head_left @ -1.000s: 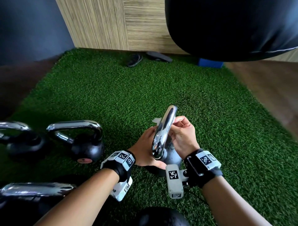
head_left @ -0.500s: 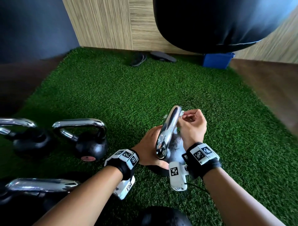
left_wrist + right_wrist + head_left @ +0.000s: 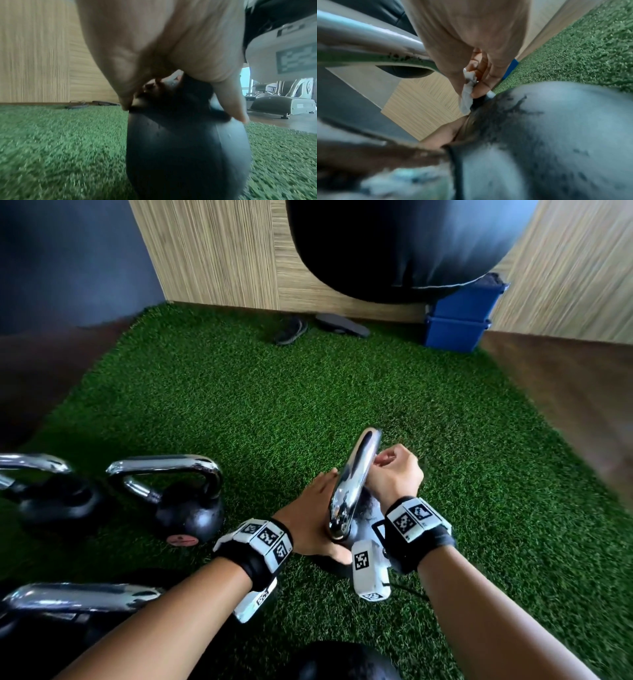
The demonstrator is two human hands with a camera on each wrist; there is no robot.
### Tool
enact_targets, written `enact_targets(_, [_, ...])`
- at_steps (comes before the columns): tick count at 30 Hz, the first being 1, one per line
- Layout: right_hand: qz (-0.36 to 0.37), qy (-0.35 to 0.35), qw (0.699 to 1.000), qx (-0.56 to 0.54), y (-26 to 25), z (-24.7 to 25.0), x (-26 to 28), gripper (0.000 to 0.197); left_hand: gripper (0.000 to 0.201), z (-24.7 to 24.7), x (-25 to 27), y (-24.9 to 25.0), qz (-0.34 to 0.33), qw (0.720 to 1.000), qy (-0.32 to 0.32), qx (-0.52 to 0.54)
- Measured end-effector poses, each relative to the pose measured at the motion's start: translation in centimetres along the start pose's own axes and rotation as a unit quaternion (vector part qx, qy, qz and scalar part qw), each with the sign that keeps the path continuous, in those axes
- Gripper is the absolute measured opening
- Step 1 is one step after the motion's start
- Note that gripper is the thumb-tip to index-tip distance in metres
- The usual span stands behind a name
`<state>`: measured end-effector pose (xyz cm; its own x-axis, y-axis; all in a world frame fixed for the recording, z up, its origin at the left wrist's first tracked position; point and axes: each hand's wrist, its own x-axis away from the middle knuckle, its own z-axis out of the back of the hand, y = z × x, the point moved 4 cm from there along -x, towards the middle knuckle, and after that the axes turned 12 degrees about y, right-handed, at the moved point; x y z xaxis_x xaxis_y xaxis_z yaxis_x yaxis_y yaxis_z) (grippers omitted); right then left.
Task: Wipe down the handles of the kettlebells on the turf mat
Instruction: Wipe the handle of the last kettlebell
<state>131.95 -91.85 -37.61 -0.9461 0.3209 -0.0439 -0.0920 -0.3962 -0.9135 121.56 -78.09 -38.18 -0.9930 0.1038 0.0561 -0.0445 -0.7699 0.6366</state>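
Note:
A black kettlebell point(image 3: 180, 155) with a chrome handle point(image 3: 356, 484) stands on the green turf mat point(image 3: 239, 405) in front of me. My left hand point(image 3: 310, 508) wraps the top of its black body under the handle, fingers on one side and thumb point(image 3: 235, 108) on the other. My right hand point(image 3: 390, 467) is at the far end of the handle and pinches a crumpled white wipe point(image 3: 467, 97) against the handle's far leg. In the right wrist view the chrome handle point(image 3: 368, 40) runs past the hand.
More chrome-handled kettlebells stand at left point(image 3: 185, 498), far left point(image 3: 44, 491), lower left point(image 3: 75, 601) and bottom centre point(image 3: 346, 662). A black punching bag point(image 3: 394, 244) hangs ahead. Blue boxes point(image 3: 459, 316) and two sandals point(image 3: 291, 332) lie by the wooden wall.
My right hand has slid with the wipe from the middle of the handle toward its far end. The left hand has stayed on the kettlebell's body.

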Motion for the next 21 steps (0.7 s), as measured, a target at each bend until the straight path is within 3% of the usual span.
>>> enact_targets(3, [0.047, -0.068, 0.997, -0.008, -0.6, 0.8, -0.7, 0.044, 0.131, 1.4, 0.9, 0.9, -0.058, 0.998, -0.006, 0.016])
enact_targets(5, [0.174, -0.106, 0.979, 0.011, -2.1, 2.0, -1.5, 0.063, 0.135, 2.9, 1.6, 1.5, -0.060, 0.995, 0.069, 0.040])
enact_targets(7, [0.317, -0.138, 0.936, 0.066, -4.4, 2.9, -2.1, 0.074, 0.131, 3.7, 2.3, 2.6, -0.057, 0.984, 0.166, -0.001])
enact_targets(10, [0.440, -0.195, 0.864, 0.150, -7.1, 2.9, -2.2, 0.067, 0.082, 3.3, 2.5, 4.7, -0.071, 0.971, 0.229, 0.019])
enact_targets(12, [0.468, -0.197, 0.839, 0.194, -7.7, 2.8, -2.1, 0.053, 0.068, 3.0, 2.2, 5.0, -0.067, 0.967, 0.238, 0.062])
enact_targets(14, [0.465, -0.194, 0.835, 0.220, -7.7, 2.8, -2.0, 0.046, 0.069, 3.4, 2.2, 5.0, -0.067, 0.966, 0.243, 0.050])
enact_targets(18, [0.442, -0.193, 0.843, 0.240, -7.8, 3.4, -1.5, 0.048, 0.075, 5.3, 1.6, 4.0, -0.103, 0.970, 0.217, -0.049])
enact_targets(21, [0.409, -0.175, 0.855, 0.265, -7.7, 4.5, -0.7, 0.042, 0.085, 7.9, 0.1, 2.9, -0.166, 0.949, 0.197, -0.183])
